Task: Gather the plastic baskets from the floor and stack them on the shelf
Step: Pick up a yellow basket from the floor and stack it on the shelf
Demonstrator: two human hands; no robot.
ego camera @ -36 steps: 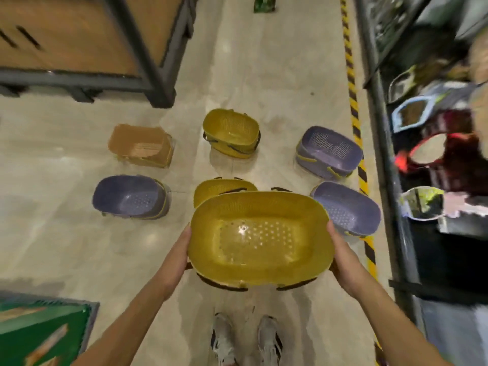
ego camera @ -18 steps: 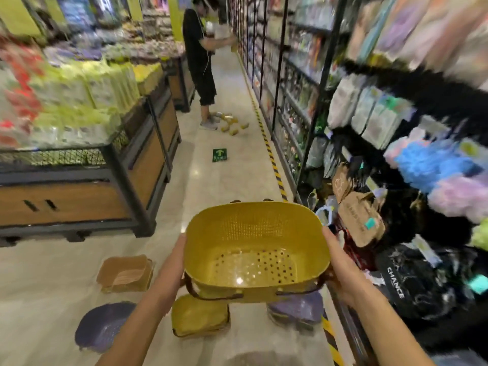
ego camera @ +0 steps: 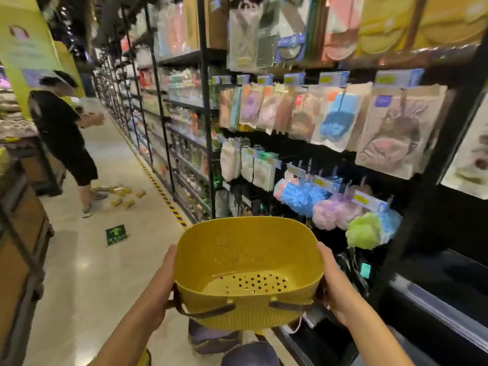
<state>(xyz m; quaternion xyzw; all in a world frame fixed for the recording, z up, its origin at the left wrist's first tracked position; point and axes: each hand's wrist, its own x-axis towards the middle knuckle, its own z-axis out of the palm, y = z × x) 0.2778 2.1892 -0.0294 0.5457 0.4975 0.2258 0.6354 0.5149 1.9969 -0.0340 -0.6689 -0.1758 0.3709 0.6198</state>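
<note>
Item: yellow basket [ego camera: 248, 270], plastic, perforated floor and back wall, dark strap handles hanging at its near side. Held level and open side up in the air, above the floor [ego camera: 87, 273] and just beside the shelf [ego camera: 433, 315] at the right.

Left hand [ego camera: 158, 294]: flat against the basket's left wall, fingers wrapped round the far side, gripping.
Right hand [ego camera: 335, 286]: flat against the right wall, thumb along the rim, gripping.

Beneath the held basket, on the floor near the shelf's lower edge: purple baskets [ego camera: 211, 339], partly hidden; their number could not be told.

Shelf contents: bath sponges [ego camera: 330, 207] in blue, pink and green hung on pegs; packaged goods [ego camera: 335, 120] above them.

Floor: yellow-black tape [ego camera: 158, 186] ran along the shelf base; green arrow sticker [ego camera: 116, 235] lay mid-aisle. A person in black [ego camera: 63, 136] stood farther down the aisle, small yellow items [ego camera: 124, 196] scattered at the feet.
</note>
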